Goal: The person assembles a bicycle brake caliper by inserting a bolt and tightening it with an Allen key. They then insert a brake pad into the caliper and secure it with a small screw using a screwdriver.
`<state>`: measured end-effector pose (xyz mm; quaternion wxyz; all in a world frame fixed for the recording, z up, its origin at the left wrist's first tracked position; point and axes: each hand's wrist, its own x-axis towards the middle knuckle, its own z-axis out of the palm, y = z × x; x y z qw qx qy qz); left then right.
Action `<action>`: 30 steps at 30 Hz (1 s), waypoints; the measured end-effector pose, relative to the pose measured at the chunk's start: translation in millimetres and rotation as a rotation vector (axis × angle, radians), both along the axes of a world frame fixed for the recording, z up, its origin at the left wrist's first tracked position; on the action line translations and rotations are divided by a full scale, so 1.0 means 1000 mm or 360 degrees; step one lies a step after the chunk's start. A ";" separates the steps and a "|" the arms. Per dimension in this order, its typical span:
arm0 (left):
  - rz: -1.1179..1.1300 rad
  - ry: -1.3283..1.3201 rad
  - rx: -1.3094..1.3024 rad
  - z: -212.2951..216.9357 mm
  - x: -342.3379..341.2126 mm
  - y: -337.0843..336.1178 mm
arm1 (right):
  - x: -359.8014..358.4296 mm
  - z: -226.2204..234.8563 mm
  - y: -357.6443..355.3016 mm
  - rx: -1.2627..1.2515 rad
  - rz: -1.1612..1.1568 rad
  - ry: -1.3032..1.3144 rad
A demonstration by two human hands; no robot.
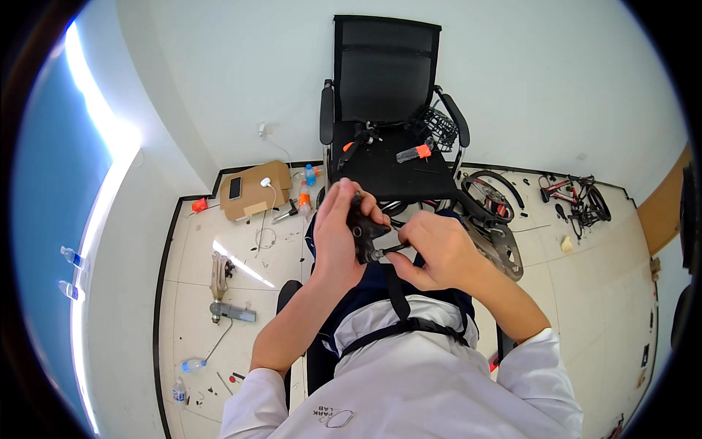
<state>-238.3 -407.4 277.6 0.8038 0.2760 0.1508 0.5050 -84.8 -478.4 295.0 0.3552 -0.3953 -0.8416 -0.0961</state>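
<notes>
In front of my lap, my left hand (335,238) is wrapped round a black moulded part (369,228), with a round hole in its side and a grey metal fitting at its lower end. From the right, my right hand (447,250) pinches a thin dark rod (397,249) between thumb and fingers. The rod's other end meets the metal fitting. Whether it is a tool or a piece of the part, I cannot tell. My left palm and fingers hide some of the black part.
A black office chair (387,69) faces me, with small parts and an orange-and-black piece (414,153) on its seat. Cardboard (252,192) with a phone (235,188) lies left; a bicycle wheel (488,196) and red-black bicycle parts (578,197) lie right. Bottles (304,197) stand nearby.
</notes>
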 end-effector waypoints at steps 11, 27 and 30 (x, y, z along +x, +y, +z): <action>0.0457 -0.0212 0.0514 -0.002 0.001 0.001 | 0.009 -0.066 -0.005 -0.0859 -0.0131 0.2371; 0.0376 0.0517 0.0855 -0.056 0.039 0.015 | -0.009 0.023 0.076 -0.1501 0.0060 0.2228; 0.0281 0.0343 0.0476 -0.061 0.032 0.028 | -0.055 0.017 0.064 -0.0799 0.0115 0.1524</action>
